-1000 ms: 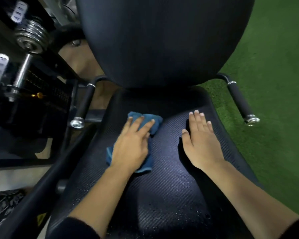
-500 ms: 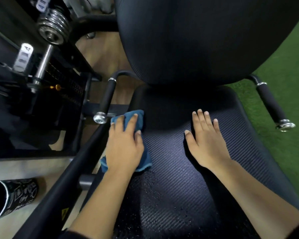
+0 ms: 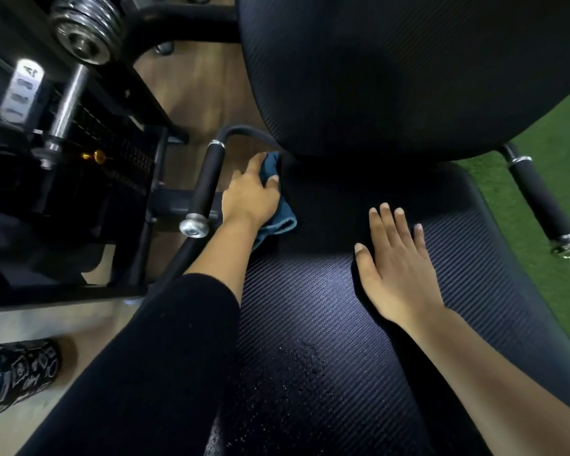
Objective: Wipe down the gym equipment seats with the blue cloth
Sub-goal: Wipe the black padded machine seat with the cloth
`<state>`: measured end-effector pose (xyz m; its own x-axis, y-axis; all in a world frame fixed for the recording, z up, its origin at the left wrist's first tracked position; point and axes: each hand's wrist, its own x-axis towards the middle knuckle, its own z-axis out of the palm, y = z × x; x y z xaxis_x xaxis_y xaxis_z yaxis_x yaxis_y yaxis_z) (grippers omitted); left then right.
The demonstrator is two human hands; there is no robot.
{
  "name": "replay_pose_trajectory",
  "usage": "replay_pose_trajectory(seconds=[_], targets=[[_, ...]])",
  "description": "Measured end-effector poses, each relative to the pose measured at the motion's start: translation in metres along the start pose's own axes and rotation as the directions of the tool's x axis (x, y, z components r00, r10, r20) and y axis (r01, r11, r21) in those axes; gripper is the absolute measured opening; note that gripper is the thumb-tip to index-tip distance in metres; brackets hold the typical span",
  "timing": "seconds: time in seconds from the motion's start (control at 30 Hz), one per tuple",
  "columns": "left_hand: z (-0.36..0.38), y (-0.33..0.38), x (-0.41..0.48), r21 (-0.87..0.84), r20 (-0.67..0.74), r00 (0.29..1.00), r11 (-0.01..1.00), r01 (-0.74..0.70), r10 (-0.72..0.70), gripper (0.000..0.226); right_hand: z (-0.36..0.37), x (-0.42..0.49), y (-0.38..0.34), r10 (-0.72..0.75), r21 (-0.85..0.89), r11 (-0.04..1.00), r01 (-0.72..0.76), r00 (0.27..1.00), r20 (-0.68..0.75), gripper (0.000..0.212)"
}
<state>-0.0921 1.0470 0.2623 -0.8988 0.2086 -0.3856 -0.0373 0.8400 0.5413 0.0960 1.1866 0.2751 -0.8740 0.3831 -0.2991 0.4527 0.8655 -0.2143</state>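
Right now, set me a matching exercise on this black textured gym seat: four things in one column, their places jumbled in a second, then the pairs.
1. blue cloth
2. right hand
3. black patterned cup
4. green turf

A. on the floor, left of the black textured seat pad
B. flat on the seat pad, fingers straight
C. right of the seat pad
D. under the left hand, at the pad's left rear edge

Pairs: 1-D, 2-B, 3-A, 4-C

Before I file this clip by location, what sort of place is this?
Most likely a gym. There is a padded machine seat with a backrest, steel weight plates on a bar beside it, and green turf flooring.
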Motion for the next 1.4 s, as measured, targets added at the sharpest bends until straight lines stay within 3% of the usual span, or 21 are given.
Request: replay_pose_trajectory(seconds=[0.23, 0.4, 0.57, 0.77, 0.97, 1.07, 1.23, 1.4], targets=[[-0.012, -0.028, -0.058, -0.011, 0.014, 1.0, 1.0, -0.002, 0.002, 0.057, 0.001, -0.003, -0.003, 0.011, -0.008, 1.0, -0.01, 1.0, 0.005, 0.077], [-0.006, -0.003, -0.012, -0.003, -0.001, 0.997, 0.997, 0.075, -0.075, 0.049, 0.0, -0.001, -0.004, 0.008, -0.022, 1.0, -0.008, 1.0, -0.013, 0.076], [-0.003, -0.001, -0.002, -0.011, 0.011, 0.998, 0.998, 0.066, -0.066, 0.052, 0.002, -0.001, -0.002, 0.001, -0.009, 1.0, -0.001, 1.0, -0.018, 0.075], [-0.011, -0.018, -0.044, 0.095, 0.024, 0.998, 0.994, 0.049, -0.051, 0.064, -0.003, -0.001, 0.0, -0.005, 0.022, 1.0, 0.005, 1.0, -0.006, 0.061], [-0.032, -0.042, -0.118, 0.206, 0.022, 0.994, 0.973, 0.1, -0.106, 0.061, -0.011, -0.02, 0.011, -0.025, 0.049, 0.998, 0.025, 1.0, 0.002, 0.061], [-0.037, -0.048, -0.156, 0.263, -0.048, 0.998, 0.964, 0.05, -0.039, 0.058, -0.012, -0.036, 0.017, -0.044, 0.058, 0.997, 0.043, 0.999, 0.019, 0.061], [-0.017, -0.055, -0.204, 0.366, -0.161, 0.96, 0.917, -0.158, 0.23, 0.05, -0.009, -0.061, 0.023, -0.102, 0.053, 0.994, 0.1, 0.994, 0.027, 0.06], [0.013, -0.025, -0.22, 0.418, -0.136, 0.946, 0.883, -0.213, 0.293, 0.043, -0.01, -0.077, 0.03, -0.131, 0.073, 0.989, 0.13, 0.991, 0.021, 0.065]])
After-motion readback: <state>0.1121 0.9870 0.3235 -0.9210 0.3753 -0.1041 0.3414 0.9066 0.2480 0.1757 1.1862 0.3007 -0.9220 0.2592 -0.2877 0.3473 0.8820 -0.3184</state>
